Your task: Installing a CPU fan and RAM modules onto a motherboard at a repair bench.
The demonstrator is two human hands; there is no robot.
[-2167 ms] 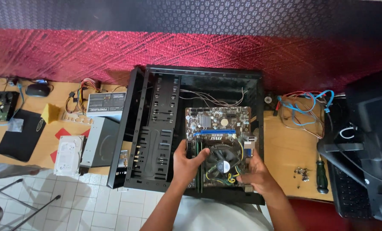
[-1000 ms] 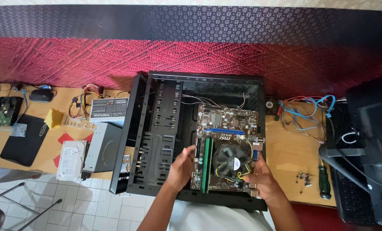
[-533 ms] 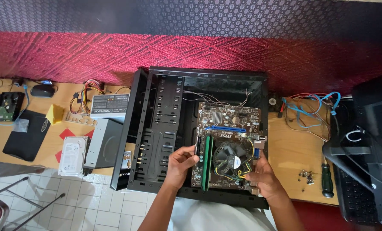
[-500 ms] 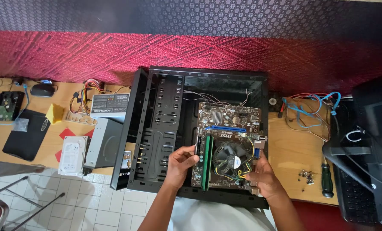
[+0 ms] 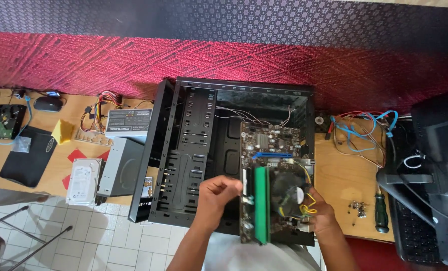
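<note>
An open black computer case (image 5: 194,165) lies flat on the wooden table. Inside it a green motherboard (image 5: 269,145) with a round fan cooler (image 5: 288,193) and a green memory stick (image 5: 261,200) is tilted toward me. My left hand (image 5: 216,195) grips the board's left edge. My right hand (image 5: 322,213) holds the lower right corner beside the cooler's yellow wires. Thin front-panel wires (image 5: 254,115) run from the case's back wall toward the board.
Left of the case sit a grey power supply (image 5: 128,120), an optical drive (image 5: 123,165), a hard disk (image 5: 83,175), a black pouch (image 5: 25,155) and a mouse (image 5: 48,103). Right of it lie red and blue cables (image 5: 364,133), loose screws (image 5: 357,207), a green screwdriver (image 5: 381,213) and a black keyboard (image 5: 415,226).
The motherboard has shifted right and toward me and now tilts up on its left side. My left hand moved from flat under the board to gripping its left edge.
</note>
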